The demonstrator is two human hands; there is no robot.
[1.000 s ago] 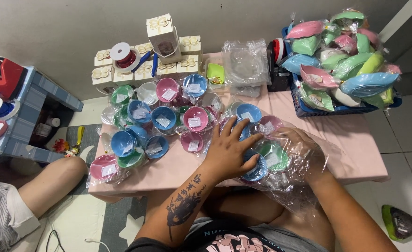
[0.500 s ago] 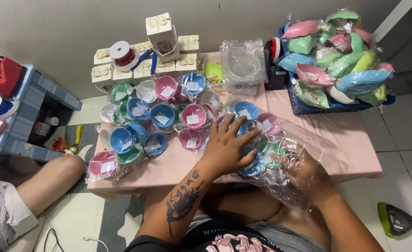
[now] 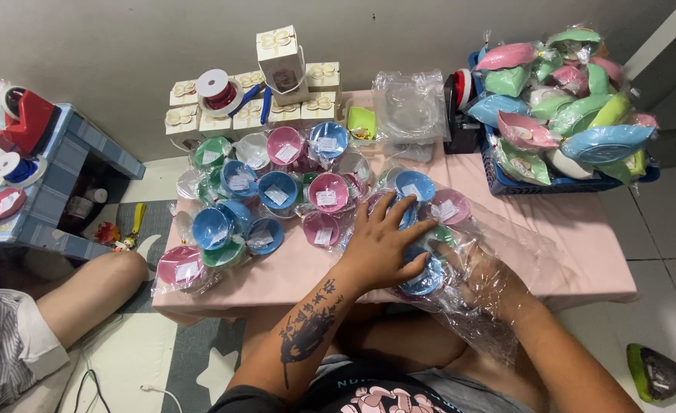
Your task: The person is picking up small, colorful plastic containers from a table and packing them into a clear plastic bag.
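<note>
A: Item one, the clear plastic bag (image 3: pixel 506 252) at the near right of the pink table (image 3: pixel 583 222). Contents?

B: Small round bowls, among them a blue bowl (image 3: pixel 428 277), a green one (image 3: pixel 439 235) and a pink one (image 3: pixel 451 205), each with a white label inside. The bag lies on the table edge, and its open end hangs toward the person's lap.

A: Hands?

B: The left hand (image 3: pixel 384 245) lies flat on top of the bag, fingers spread, pressing the bowls down through the film. The right hand (image 3: pixel 485 279) is inside the bag; whether it grips a bowl cannot be told through the crinkled film.

A: Handling notes?

B: The film looks thin, limp and slick, likely to slide and tear if pulled hard. The bowls look like light, stiff plastic, not fragile but prone to shifting and rolling. The best hold is judged to be on a bowl's rim, or on the gathered mouth of the bag, not the loose film.

A: Nearby stock?

B: More bagged bowls (image 3: pixel 276 191) at the centre left, small white gift boxes (image 3: pixel 276 76) by the wall, and a blue basket (image 3: pixel 506 172) of wrapped leaf-shaped dishes at the far right.
</note>
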